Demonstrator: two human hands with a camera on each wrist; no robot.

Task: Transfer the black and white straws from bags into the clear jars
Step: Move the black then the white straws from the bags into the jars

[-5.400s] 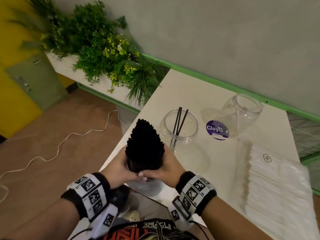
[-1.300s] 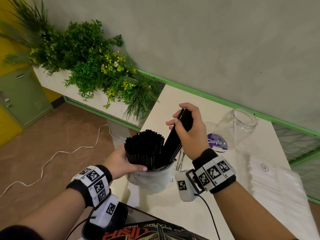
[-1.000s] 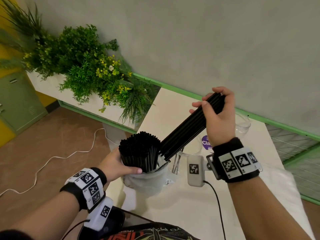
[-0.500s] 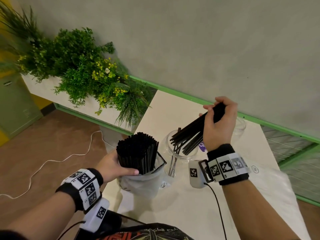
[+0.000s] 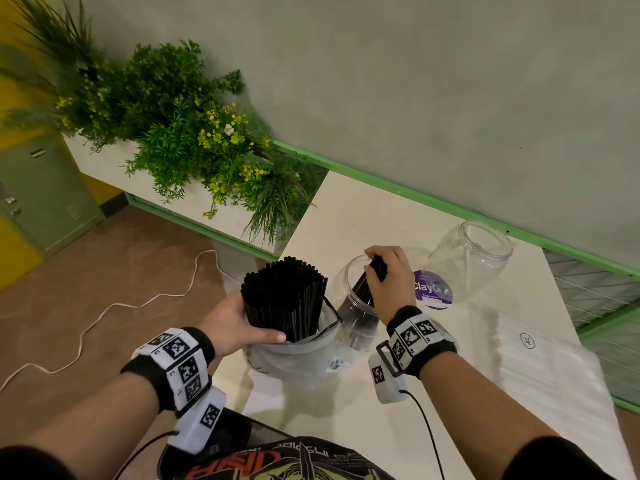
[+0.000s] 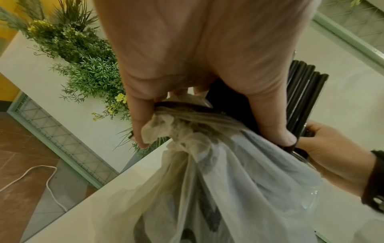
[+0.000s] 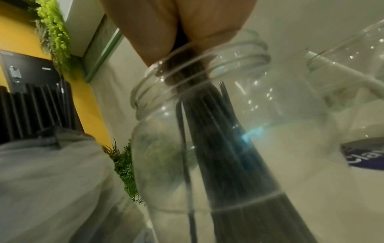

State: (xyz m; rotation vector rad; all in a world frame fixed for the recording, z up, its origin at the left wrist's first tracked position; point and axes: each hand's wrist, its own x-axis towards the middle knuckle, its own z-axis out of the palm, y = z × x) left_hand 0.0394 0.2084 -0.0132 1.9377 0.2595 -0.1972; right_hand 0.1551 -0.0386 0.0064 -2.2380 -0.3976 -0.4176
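My left hand [image 5: 239, 323] grips a thick bundle of black straws [image 5: 285, 299] standing upright in a crumpled clear bag [image 5: 294, 362] at the table's near left edge; the left wrist view shows the fingers [image 6: 268, 118] round the straws [image 6: 303, 92] and the bag [image 6: 218, 180]. My right hand [image 5: 388, 285] holds a smaller bunch of black straws [image 5: 372, 278] lowered into the near clear jar [image 5: 349, 327]. Through the jar wall [image 7: 162, 148] the bunch [image 7: 224, 164] reaches the bottom. A second clear jar [image 5: 474, 261] with a purple label stands empty behind. White straws in a bag [image 5: 540, 372] lie at right.
The white table [image 5: 346, 216] ends at a green rail along the grey wall. A planter of green plants [image 5: 194, 133] stands left of the table. A white cable [image 5: 104, 313] runs over the brown floor. A dark device lies at the table's near edge.
My right hand pulled a bunch of black straws out of the bag, swung it up and right, then lowered it into the near jar. My left hand stayed on the bundle.
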